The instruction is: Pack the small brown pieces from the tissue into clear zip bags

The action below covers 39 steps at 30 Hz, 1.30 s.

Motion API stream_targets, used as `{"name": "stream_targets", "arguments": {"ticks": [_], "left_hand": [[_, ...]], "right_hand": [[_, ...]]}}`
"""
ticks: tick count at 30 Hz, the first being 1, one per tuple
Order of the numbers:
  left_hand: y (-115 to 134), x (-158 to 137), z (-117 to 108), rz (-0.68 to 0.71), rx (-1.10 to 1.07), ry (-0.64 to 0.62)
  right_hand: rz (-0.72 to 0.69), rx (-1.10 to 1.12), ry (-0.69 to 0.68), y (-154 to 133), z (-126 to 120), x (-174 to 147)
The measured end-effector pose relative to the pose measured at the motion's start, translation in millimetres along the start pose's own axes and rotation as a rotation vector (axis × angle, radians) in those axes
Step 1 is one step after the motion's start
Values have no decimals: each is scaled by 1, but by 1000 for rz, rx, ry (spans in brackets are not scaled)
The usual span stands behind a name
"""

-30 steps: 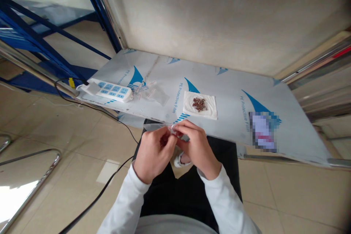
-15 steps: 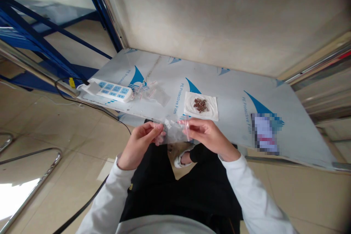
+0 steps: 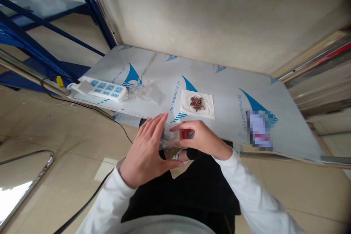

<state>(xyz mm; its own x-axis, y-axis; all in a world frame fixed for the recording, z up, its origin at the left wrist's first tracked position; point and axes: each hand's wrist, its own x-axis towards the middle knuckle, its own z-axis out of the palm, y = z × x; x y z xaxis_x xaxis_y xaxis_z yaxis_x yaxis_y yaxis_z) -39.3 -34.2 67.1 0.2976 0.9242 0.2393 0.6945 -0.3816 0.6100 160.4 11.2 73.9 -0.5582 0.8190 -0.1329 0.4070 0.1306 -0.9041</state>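
Observation:
A small clear plastic zip bag [image 3: 168, 138] hangs between my hands at the front edge of the table. My right hand [image 3: 196, 137] has its fingers and thumb curled around the bag's right side. My left hand [image 3: 149, 146] is open beside the bag, fingers stretched out together and thumb apart; its palm faces the bag. What lies inside the bag is too blurred to make out. Just beyond my right hand, a pile of brown screws [image 3: 197, 104] rests on a white square pad [image 3: 208, 106].
More clear bags [image 3: 156, 95] lie on the film-covered table [image 3: 227, 91], beside a white power strip [image 3: 109, 89] with a black cable. A pixelated flat object [image 3: 259, 131] lies at right. Blue shelving [image 3: 90, 3] stands at left, a wall behind.
My left hand has let go of the bag and opened, turning its palm toward it. My right hand has shifted slightly left with the bag. The view has moved a little.

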Motion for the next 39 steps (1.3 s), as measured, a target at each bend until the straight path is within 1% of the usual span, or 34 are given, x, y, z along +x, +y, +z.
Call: {"name": "stream_targets", "arguments": {"ticks": [2, 4, 6, 7, 9, 10, 11, 12, 13, 14, 16, 20, 24, 26, 28, 30, 32, 33, 34, 36, 37, 39], "left_hand": [[11, 12, 11, 59, -12, -70], [15, 24, 24, 49, -94, -92], [12, 32, 36, -4, -174, -53], [9, 35, 41, -33, -199, -17], [2, 40, 50, -72, -223, 48], [-1, 42, 54, -84, -231, 69], [-4, 43, 57, -90, -241, 81], [-6, 45, 61, -94, -253, 86], [-7, 46, 65, -98, -264, 85], [-7, 48, 68, -103, -274, 81], [-8, 50, 74, -110, -289, 71], [-11, 56, 82, -121, -299, 59], [-17, 67, 89, -137, -296, 62], [-20, 76, 93, -131, -295, 77], [-22, 85, 98, -112, -295, 106], [-22, 93, 102, -84, -298, 140], [-19, 100, 104, -52, -310, 167], [-16, 103, 104, -40, -320, 177], [-12, 105, 103, -30, -331, 190], [-3, 108, 101, -5, -365, 213], [2, 109, 100, 9, -382, 223], [13, 109, 99, 35, -412, 236]], "right_hand": [[-18, -136, -1, -10, 1, -2], [-40, -222, -7, -16, -3, -4], [-79, -214, 8, -9, -14, -6], [-93, -189, 60, 0, -23, -5], [-75, -179, 280, 30, -44, 1], [-38, -226, 450, 49, -55, 7], [17, -312, 578, 68, -65, 13], [68, -421, 593, 87, -73, 21], [92, -506, 580, 104, -80, 29], [96, -544, 563, 118, -84, 37], [83, -583, 519, 137, -87, 51], [66, -603, 521, 147, -85, 66], [72, -590, 573, 149, -89, 72], [76, -566, 613, 147, -91, 72], [76, -529, 652, 138, -92, 69], [60, -483, 683, 120, -90, 60], [3, -364, 666, 91, -84, 47], [-42, -261, 626, 75, -81, 39], [-82, -163, 555, 58, -78, 31], [-112, -90, 400, 27, -74, 20], [-111, -122, 334, 14, -72, 16], [-93, -280, 235, -7, -72, 15]]}}
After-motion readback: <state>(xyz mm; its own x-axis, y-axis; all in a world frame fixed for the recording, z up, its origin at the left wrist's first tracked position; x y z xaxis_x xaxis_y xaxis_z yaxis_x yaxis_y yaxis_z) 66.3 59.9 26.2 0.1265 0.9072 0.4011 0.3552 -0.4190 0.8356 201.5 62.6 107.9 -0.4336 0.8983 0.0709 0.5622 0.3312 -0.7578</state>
